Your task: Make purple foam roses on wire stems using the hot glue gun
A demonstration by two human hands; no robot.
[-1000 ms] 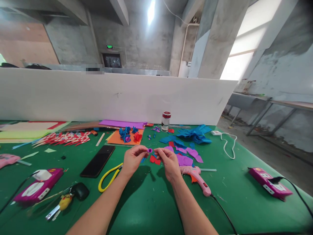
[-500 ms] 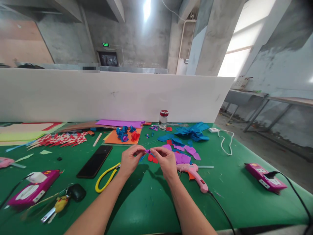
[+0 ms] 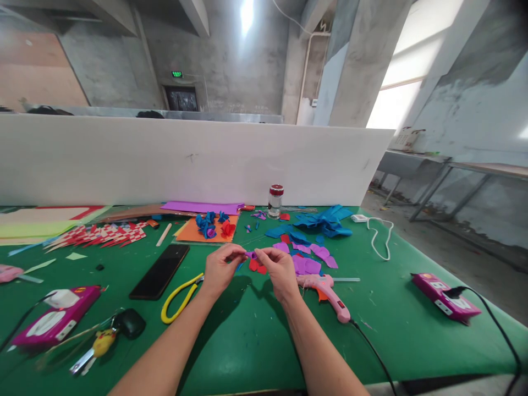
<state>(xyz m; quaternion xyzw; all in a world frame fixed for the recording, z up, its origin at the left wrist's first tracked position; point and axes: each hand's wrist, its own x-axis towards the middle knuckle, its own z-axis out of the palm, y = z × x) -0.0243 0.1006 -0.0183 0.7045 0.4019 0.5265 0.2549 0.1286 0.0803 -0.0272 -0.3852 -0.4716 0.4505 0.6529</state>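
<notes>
Head, right hand (image 3: pixel 281 270) now touching purple piece (image 3: pixel 251 254)

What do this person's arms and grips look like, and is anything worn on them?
The left forearm and right forearm are bare, with no sleeve visible. The left grip and right grip are ungloved hands; no watch, bracelet or ring can be made out.

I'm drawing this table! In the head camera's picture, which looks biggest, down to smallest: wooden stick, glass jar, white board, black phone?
White board
Black phone
Glass jar
Wooden stick
</notes>
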